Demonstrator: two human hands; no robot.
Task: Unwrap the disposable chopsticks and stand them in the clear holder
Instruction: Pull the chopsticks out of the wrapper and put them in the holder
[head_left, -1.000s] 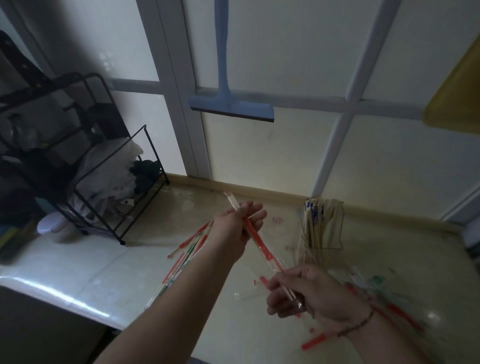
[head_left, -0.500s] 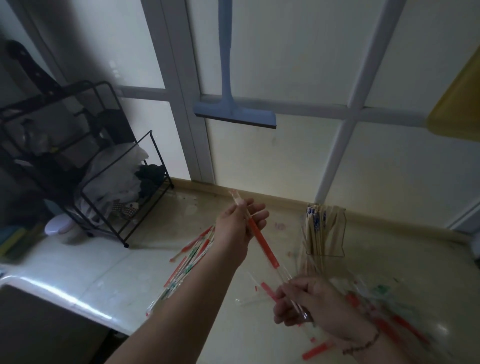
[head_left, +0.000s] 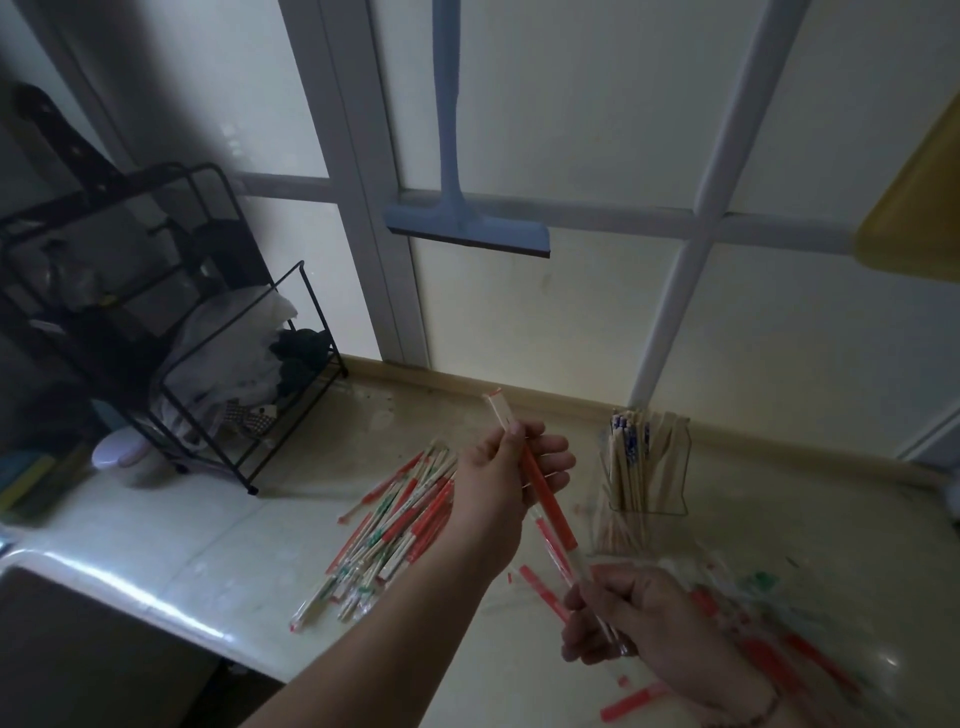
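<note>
Both hands hold one wrapped pair of chopsticks (head_left: 551, 512), a long clear sleeve with a red band, slanted above the counter. My left hand (head_left: 506, 480) grips its upper end with thumb and fingers. My right hand (head_left: 621, 621) pinches its lower end. A pile of wrapped chopsticks (head_left: 395, 525) lies on the counter under my left forearm. The clear holder (head_left: 675, 483) stands to the right of my left hand, with several bare chopsticks upright in it.
Empty red and clear wrappers (head_left: 769, 649) litter the pale counter (head_left: 218, 551) at the right. A black wire rack (head_left: 218, 374) with cloths stands at the left, a small white lidded jar (head_left: 122, 454) beside it. A blue squeegee (head_left: 467, 228) hangs on the window.
The view has tipped down and shifted slightly. Both hands keep their hold on the same wrapped pair, which has stayed at the same slant.
</note>
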